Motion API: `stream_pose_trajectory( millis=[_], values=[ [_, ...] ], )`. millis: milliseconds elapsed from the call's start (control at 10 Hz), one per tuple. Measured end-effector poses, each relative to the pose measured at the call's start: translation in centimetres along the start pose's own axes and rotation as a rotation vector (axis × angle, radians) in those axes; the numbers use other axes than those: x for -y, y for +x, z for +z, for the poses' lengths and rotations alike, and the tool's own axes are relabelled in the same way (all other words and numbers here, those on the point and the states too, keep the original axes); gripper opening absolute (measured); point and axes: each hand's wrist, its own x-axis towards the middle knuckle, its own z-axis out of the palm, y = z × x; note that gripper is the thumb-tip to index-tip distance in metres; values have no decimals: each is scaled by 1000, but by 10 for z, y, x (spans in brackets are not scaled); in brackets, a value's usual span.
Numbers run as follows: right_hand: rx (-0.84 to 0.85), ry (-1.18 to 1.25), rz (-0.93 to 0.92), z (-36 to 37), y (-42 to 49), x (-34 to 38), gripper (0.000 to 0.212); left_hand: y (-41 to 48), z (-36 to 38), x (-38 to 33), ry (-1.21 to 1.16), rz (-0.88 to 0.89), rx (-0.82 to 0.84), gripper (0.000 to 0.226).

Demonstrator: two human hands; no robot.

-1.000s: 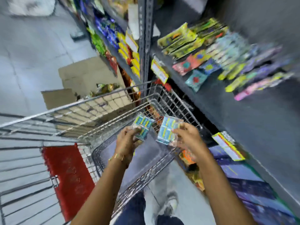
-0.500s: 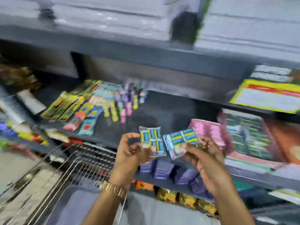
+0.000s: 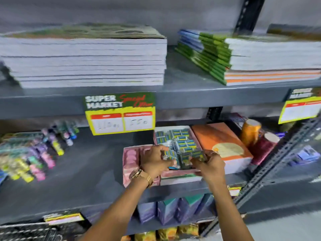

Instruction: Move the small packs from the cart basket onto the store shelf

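Observation:
Both my hands reach over the grey middle shelf (image 3: 90, 173). My left hand (image 3: 155, 161) pinches a small blue-and-yellow pack (image 3: 169, 154), and my right hand (image 3: 208, 166) pinches a second small pack (image 3: 198, 154). Both packs hover just above an open pink-rimmed box (image 3: 177, 173) in which several like packs (image 3: 180, 136) lie. A gold watch sits on my left wrist. Only a corner of the cart basket (image 3: 29, 232) shows at the bottom left.
A second pink box (image 3: 131, 162) stands left of the first. An orange book (image 3: 220, 141) and jars (image 3: 250, 133) lie to the right. Coloured blister packs (image 3: 31, 159) spread at the left. Notebook stacks (image 3: 86, 56) fill the upper shelf; a price sign (image 3: 120, 113) hangs from it.
My view swung from the cart up to the shelf. Both hands carried their packs from over the basket forward to just above the box of like packs.

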Motion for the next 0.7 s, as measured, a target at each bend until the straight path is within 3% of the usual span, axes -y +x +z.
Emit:
stream_pose_trajectory(
  millis=[100,200,400,500,600,700],
  values=[
    [-50,-489,-60,-1,4,2,26,-2,2,-4,395,85,-23,53],
    [-38,-813,-102,-3,5,7,37,-8,3,-9,751,141,17,43],
    [10,-993,-188,2,3,4,37,-12,4,-14,883,97,101,39],
    [-5,-1015,-199,7,-3,3,31,-14,-1,-11,881,120,133,37],
    [-91,-788,-287,-6,-20,9,30,-28,-11,-16,863,236,123,37],
    [-226,-418,-523,-24,-34,22,28,-39,-17,-27,818,530,0,34]
  ],
)
